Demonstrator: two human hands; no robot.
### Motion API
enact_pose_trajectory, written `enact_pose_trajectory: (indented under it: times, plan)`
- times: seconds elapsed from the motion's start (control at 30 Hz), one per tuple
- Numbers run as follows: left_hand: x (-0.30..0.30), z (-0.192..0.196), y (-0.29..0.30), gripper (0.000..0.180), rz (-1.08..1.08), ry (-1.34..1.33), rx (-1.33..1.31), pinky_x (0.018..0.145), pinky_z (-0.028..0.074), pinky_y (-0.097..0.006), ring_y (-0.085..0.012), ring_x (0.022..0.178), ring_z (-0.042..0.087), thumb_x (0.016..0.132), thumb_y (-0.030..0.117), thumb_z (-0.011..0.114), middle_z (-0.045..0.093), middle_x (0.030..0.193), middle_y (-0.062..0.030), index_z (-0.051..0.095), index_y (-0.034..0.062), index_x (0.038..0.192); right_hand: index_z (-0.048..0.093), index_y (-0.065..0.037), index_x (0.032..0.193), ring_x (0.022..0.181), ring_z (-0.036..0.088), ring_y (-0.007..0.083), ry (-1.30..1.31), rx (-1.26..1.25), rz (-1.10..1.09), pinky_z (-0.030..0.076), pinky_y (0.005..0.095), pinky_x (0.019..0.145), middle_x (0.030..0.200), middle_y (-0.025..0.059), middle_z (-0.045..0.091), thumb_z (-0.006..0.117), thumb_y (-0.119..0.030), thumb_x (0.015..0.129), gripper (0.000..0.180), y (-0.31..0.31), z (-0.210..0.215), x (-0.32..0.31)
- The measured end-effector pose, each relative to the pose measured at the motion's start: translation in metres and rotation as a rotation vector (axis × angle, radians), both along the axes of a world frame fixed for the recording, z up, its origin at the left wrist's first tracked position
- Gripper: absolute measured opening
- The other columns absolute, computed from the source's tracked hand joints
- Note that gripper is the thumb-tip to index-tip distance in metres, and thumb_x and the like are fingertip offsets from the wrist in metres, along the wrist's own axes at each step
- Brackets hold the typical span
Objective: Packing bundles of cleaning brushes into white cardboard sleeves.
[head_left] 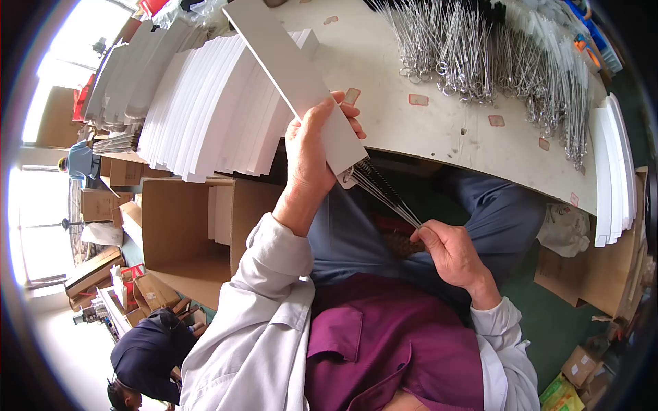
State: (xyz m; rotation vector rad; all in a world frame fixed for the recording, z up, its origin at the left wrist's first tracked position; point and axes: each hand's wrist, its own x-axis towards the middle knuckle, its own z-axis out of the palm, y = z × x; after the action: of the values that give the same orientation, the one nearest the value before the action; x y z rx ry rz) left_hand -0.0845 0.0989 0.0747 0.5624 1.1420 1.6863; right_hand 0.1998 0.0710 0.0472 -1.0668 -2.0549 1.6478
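My left hand [312, 147] is wrapped round a long, narrow white cardboard box [291, 65], held tilted over the table's near edge with its far end up and to the left. A small bundle of thin wire brushes [384, 192] runs into the box's lower end; a metal loop and black bristles show at the opening. My right hand [449, 250] pinches the near ends of these wires between thumb and fingers, above my lap. How far the brushes reach inside the box is hidden.
Many similar looped wire brushes [466, 55] lie across the table [384, 116]. White flat boxes [212, 103] stand stacked at left, more [613, 171] at the right edge. An open brown carton [185, 233] sits below left. Another person [154, 349] bends over at lower left.
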Motion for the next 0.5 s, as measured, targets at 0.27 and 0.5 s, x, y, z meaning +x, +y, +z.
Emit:
enact_pose_trajectory:
  times: [0.27, 0.5]
  plan:
    - [0.01, -0.01, -0.003, 0.042, 0.032, -0.051, 0.041, 0.075, 0.057, -0.041, -0.026, 0.079, 0.065, 0.101, 0.031, 0.063, 0.065, 0.097, -0.0192, 0.058, -0.0047, 0.123, 0.07, 0.002, 0.094, 0.059, 0.051, 0.0116, 0.132, -0.11, -0.025, 0.044, 0.0293, 0.058, 0.065, 0.0053, 0.058, 0.055, -0.025, 0.11, 0.035, 0.005, -0.013, -0.006]
    - [0.062, -0.039, -0.015, 0.041, -0.002, -0.174, -0.033, 0.079, 0.058, -0.045, -0.0298, 0.082, 0.068, 0.105, 0.037, 0.057, 0.066, 0.096, -0.0189, 0.054, -0.0013, 0.119, 0.067, 0.002, 0.108, 0.065, 0.06, 0.0133, 0.027, -0.121, -0.029, 0.05, 0.0287, 0.063, 0.072, 0.0071, 0.066, 0.057, -0.028, 0.11, 0.032, 0.027, -0.011, -0.031]
